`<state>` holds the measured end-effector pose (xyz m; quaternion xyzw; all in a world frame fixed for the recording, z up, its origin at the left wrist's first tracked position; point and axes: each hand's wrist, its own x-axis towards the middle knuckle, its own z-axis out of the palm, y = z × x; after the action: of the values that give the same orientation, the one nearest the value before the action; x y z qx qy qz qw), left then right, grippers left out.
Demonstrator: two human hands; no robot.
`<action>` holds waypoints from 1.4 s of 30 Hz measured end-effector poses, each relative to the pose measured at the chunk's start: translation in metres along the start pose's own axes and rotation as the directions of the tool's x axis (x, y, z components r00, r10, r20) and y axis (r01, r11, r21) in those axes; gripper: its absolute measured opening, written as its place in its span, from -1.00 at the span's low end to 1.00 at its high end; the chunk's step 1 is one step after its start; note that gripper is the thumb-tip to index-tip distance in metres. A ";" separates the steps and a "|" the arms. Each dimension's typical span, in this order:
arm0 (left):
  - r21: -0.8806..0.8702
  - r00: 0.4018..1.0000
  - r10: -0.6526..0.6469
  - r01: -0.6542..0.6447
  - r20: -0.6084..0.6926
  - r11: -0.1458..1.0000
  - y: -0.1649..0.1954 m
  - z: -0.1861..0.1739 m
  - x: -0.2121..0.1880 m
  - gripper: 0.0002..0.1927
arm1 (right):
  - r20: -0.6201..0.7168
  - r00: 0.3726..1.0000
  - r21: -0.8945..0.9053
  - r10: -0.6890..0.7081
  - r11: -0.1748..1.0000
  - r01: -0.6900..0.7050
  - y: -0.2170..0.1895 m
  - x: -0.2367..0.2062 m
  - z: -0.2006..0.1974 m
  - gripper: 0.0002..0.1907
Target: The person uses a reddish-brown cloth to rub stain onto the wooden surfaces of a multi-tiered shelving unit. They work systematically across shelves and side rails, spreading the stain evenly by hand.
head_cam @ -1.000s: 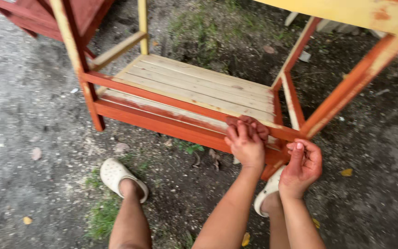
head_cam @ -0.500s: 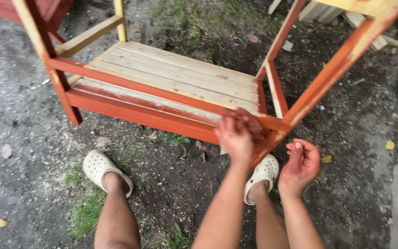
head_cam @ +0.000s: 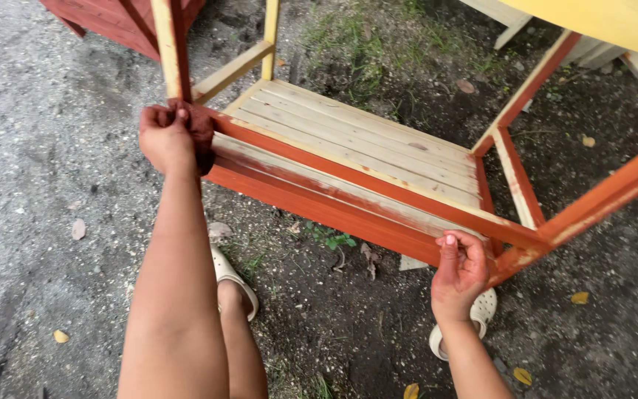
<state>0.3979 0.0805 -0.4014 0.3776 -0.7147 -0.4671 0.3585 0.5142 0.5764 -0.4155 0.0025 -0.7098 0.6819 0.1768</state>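
Bare gravelly ground (head_cam: 31, 185) lies under the wooden rack (head_cam: 348, 159), whose front rail we stain. Our left hand (head_cam: 167, 137) clutches a red-brown rag (head_cam: 201, 129) at its left corner; our right hand (head_cam: 461, 270), loosely curled, holds nothing. Wiping along the grain should spread colour evenly.

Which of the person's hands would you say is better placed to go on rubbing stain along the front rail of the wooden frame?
Left, probably. The left hand presses a dark red cloth on the front rail at the corner post. The right hand shows no cloth and only steadies the frame's opposite corner.
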 end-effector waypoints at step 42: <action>0.638 0.595 -0.230 -0.723 0.770 0.265 0.163 0.088 -0.149 -0.58 | 0.392 0.431 -0.865 0.813 0.485 -0.127 0.034 0.183 0.011 0.27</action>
<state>0.3565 0.2915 -0.2993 0.1422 -0.9725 0.0050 -0.1843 0.3319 0.6111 -0.4018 0.0015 -0.8781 0.2810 -0.3873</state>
